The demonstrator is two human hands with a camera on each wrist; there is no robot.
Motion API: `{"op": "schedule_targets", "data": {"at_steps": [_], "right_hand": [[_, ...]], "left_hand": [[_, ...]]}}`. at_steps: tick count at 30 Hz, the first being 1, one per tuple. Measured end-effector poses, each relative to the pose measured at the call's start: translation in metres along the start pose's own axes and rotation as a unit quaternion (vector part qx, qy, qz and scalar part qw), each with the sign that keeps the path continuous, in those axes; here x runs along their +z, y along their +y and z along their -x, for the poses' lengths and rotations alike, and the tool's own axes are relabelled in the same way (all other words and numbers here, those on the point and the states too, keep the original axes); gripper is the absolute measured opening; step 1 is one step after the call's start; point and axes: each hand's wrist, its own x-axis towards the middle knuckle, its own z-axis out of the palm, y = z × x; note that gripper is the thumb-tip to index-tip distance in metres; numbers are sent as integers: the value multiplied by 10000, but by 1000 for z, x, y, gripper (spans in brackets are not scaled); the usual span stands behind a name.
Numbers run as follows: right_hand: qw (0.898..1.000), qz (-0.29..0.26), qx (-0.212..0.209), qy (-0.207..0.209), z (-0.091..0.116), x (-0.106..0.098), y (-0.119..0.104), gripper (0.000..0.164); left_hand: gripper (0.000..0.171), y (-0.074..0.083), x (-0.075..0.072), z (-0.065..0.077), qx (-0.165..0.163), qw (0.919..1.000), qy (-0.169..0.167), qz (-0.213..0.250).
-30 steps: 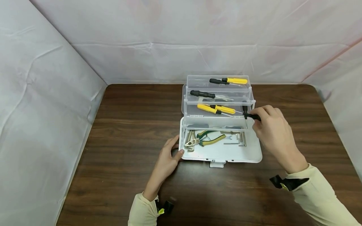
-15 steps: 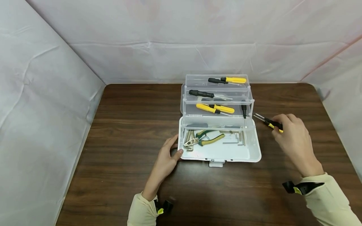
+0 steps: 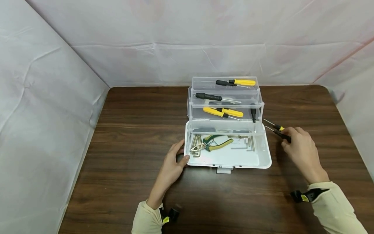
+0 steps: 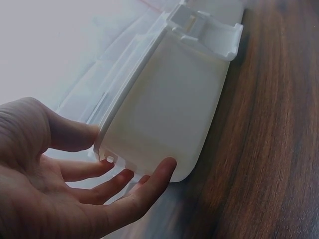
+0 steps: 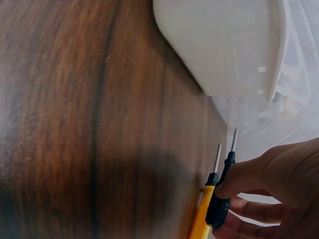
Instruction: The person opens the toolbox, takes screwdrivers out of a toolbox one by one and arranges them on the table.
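A white toolbox (image 3: 233,161) stands open with its clear trays raised. My left hand (image 3: 172,167) grips its near left corner, thumb on the rim and fingers along the end wall (image 4: 134,167) in the left wrist view. Right of the box, my right hand (image 3: 302,152) pinches a black-handled screwdriver (image 5: 218,208) between thumb and fingers, low over the table. Close beside it lies a yellow-and-black screwdriver (image 3: 279,127), its yellow handle (image 5: 201,219) partly behind the black one in the right wrist view. Both shafts point toward the box.
Pliers (image 3: 217,147) and several hex keys (image 3: 197,146) lie in the box bottom. The stepped trays (image 3: 201,85) hold screwdrivers with yellow (image 3: 232,112) or black handles (image 3: 208,97). A latch (image 3: 224,170) sticks out in front. White sheeting (image 3: 163,61) borders the wooden table (image 3: 131,130).
My right hand has drawn the screwdrivers out of the tray to the table on the right. The two have come apart, the yellow one now beside the black one. The left hand has stayed put.
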Motion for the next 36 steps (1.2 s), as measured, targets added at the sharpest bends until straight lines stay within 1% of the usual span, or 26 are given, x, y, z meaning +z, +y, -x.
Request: {"op": "schedule_targets", "data": {"at_steps": [5, 12, 17, 23, 31, 36], "right_hand": [[10000, 60, -39, -47, 2, 3, 4, 31], [9999, 76, 32, -147, 7, 7, 8, 31], [9999, 50, 47, -106, 7, 9, 8, 30], [10000, 74, -41, -35, 5, 11, 8, 30], [9998, 163, -64, -84, 4, 11, 6, 32], [9998, 119, -148, 61, 5, 7, 3, 32]], "left_hand": [[61, 0, 1, 0, 85, 9999, -14, 73], [61, -1, 3, 0, 98, 9999, -56, 127], [61, -2, 2, 1, 79, 9999, -36, 145], [60, -1, 1, 2, -10, 9999, -19, 154], [60, 0, 1, 3, -50, 9998, -8, 168], [60, -1, 1, 2, -42, 9998, -8, 169]]}}
